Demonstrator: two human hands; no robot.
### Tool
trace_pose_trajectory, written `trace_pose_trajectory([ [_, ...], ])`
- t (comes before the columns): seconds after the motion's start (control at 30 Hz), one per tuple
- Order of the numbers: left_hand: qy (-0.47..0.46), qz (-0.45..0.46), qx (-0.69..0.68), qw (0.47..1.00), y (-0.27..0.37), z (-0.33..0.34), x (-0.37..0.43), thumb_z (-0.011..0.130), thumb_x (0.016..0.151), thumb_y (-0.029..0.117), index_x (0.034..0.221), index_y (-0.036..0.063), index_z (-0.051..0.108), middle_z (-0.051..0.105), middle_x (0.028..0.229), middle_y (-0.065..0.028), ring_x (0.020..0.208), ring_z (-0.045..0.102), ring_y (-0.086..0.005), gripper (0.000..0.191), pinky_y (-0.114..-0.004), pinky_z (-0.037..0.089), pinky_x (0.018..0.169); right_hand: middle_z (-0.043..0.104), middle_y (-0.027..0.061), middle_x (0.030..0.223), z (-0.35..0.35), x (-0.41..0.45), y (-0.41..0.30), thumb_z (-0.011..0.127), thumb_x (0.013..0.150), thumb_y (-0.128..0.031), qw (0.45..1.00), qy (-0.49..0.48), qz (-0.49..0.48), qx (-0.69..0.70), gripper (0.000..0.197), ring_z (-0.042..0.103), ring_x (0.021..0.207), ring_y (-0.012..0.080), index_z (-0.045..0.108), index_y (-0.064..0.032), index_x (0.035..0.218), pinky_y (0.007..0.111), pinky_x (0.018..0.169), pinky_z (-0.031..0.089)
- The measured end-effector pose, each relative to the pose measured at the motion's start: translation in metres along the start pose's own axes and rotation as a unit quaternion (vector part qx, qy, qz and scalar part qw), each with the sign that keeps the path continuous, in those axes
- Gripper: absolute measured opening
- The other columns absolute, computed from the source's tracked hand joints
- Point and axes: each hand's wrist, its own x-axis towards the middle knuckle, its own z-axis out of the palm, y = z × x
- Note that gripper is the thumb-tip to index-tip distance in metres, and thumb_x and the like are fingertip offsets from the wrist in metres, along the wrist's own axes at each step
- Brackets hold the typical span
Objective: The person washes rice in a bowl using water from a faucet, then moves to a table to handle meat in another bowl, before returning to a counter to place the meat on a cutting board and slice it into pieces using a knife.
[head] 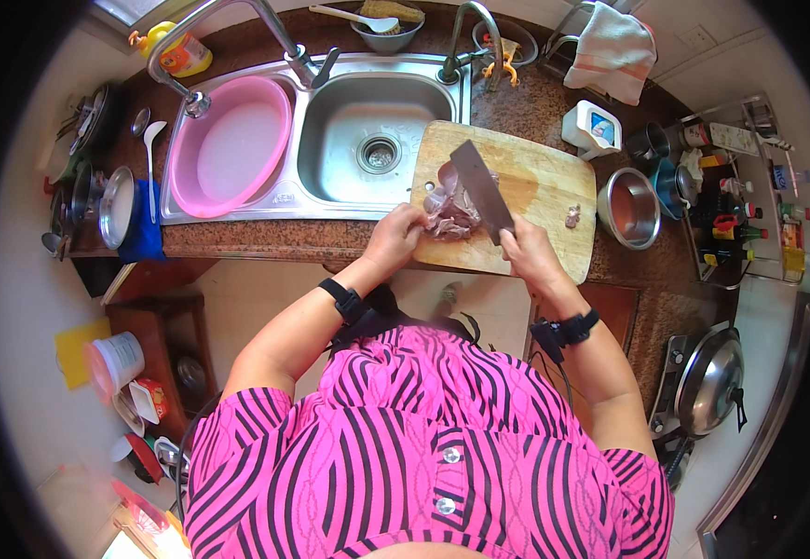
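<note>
My right hand (529, 250) grips the handle end of a dark cleaver (478, 185), its broad blade slanting up and to the left over the wooden cutting board (551, 175). Left of the blade lies a heap of raw meat (452, 213), pinkish and partly hidden by the cleaver. With its fingertips, my left hand (399, 234) holds the meat's near left edge. A small scrap of meat (572, 216) sits apart on the board's right side. Whether the blade touches the meat I cannot tell.
The board's left edge overlaps the steel sink (377, 105). A pink basin (237, 147) stands in the left bowl under a faucet (197, 104). To the board's right is a metal bowl (628, 209) with reddish liquid, near a white container (590, 129). A lidded wok (711, 381) sits on the stove.
</note>
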Motion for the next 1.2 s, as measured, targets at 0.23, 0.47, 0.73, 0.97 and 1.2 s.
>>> trace_pose_trajectory([
  [0.23,0.095,-0.018,0.096,0.991,0.012,0.0,0.001,0.059,0.083,0.008,0.097,0.0036,0.06,0.055,0.102,-0.0132,0.088,0.057,-0.0293,0.015,-0.036,0.048,0.078,0.057,0.0238,0.062,-0.008,-0.031,0.028,0.048,0.087,-0.013,0.998,0.032,-0.043,-0.034,0.019,0.06,0.054,0.0363,0.053,0.0041,0.094,0.044,0.056,0.048],
  [0.47,0.011,0.173,0.203,0.964,0.032,0.018,0.02,0.068,0.079,0.02,0.092,0.0085,0.062,0.06,0.091,-0.0114,0.086,0.058,-0.0319,0.018,-0.04,0.048,0.072,0.058,0.0264,0.067,-0.006,-0.039,0.017,0.05,0.087,-0.014,1.0,0.003,-0.019,-0.001,0.019,0.06,0.064,0.0424,0.054,0.003,0.094,0.048,0.062,0.047],
  [0.73,-0.004,0.081,0.113,0.99,0.012,0.004,0.001,0.066,0.079,0.014,0.089,0.006,0.061,0.06,0.086,-0.0137,0.081,0.059,-0.0346,0.014,-0.043,0.048,0.072,0.059,0.0281,0.072,0.0,-0.046,0.02,0.05,0.087,-0.015,1.0,-0.028,-0.001,-0.013,0.02,0.059,0.071,0.0451,0.054,0.0025,0.095,0.049,0.066,0.047],
  [0.97,-0.001,-0.029,0.168,0.985,0.036,0.009,0.02,0.069,0.08,0.031,0.095,0.0047,0.06,0.061,0.087,-0.0142,0.081,0.06,-0.0331,0.031,-0.041,0.048,0.072,0.059,0.0296,0.075,0.007,-0.034,0.016,0.051,0.087,-0.015,0.999,-0.026,-0.025,-0.041,0.019,0.059,0.076,0.0471,0.053,0.0025,0.096,0.051,0.069,0.046],
  [1.2,-0.019,-0.099,0.158,0.982,0.036,0.018,0.019,0.061,0.082,0.027,0.093,0.0048,0.058,0.063,0.084,-0.019,0.081,0.062,-0.0381,0.025,-0.047,0.048,0.07,0.059,0.0303,0.075,0.002,-0.039,0.011,0.051,0.087,-0.014,0.997,-0.029,-0.033,-0.065,0.019,0.058,0.076,0.0475,0.053,0.0027,0.096,0.052,0.069,0.046],
])
